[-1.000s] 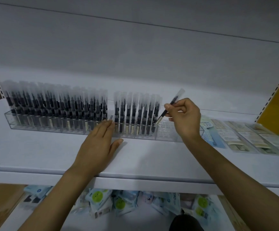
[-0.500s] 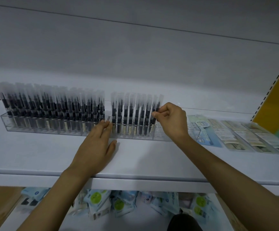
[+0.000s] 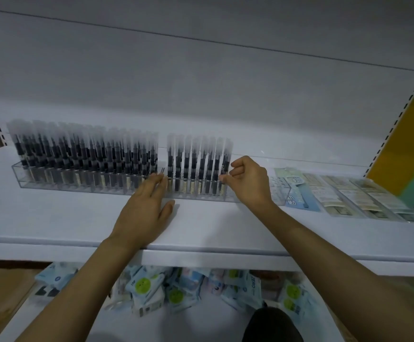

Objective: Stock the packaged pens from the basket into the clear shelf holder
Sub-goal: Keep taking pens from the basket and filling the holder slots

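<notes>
Now, our left grip spread flat on the shelf, touching the clear holder, our right grip curled, pinching the end pen upright.

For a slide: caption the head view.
Right hand pinches rightmost packaged pen in clear holder; left hand touches holder front.

Two hands, one clear holder

The packaged pens at my fingers were black inside frosted, whitish sleeves, with cream labels low down. Their holder was clear, the shelf plain white. Right of them lay a pale blue card and beige packs; below, light blue packets carried green circles.
</notes>
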The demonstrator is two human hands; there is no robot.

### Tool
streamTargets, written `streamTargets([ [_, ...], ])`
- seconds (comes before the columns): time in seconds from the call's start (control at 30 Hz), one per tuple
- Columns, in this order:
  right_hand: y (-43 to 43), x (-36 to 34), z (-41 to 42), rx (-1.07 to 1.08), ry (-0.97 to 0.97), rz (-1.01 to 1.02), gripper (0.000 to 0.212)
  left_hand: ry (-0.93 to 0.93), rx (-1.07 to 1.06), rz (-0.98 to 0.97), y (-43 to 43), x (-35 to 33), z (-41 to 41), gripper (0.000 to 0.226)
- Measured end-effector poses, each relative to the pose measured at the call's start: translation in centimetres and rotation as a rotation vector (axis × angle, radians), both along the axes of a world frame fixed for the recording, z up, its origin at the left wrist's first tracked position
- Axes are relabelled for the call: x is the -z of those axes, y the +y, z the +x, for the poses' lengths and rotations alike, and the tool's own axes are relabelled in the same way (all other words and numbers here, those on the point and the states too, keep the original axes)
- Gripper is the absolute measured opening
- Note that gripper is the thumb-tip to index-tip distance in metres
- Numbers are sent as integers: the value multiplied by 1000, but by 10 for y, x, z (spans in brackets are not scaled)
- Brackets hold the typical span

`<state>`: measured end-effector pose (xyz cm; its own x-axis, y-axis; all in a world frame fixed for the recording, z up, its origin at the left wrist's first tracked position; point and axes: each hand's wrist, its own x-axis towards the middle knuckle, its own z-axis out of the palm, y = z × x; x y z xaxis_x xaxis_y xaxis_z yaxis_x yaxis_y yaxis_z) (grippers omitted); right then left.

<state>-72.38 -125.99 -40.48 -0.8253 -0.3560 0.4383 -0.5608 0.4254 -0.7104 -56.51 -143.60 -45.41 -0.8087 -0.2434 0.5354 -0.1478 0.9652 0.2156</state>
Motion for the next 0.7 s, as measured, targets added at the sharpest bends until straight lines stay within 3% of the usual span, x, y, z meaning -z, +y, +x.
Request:
streamTargets([
  [0.17,29,18,53,-53,136,-62,34,170,-3,126,14,-2,25,51],
  [0.37,52,71,155,-210,295,-71,25,292,145,-115,37,49,96,41],
  [0.47,53,122,185,-244,274,132,27,154,185,-144,36,87,129,41],
  [0.7,53,223,219,-298,-75,831,65,-471,-23,4,14,186,199,62],
])
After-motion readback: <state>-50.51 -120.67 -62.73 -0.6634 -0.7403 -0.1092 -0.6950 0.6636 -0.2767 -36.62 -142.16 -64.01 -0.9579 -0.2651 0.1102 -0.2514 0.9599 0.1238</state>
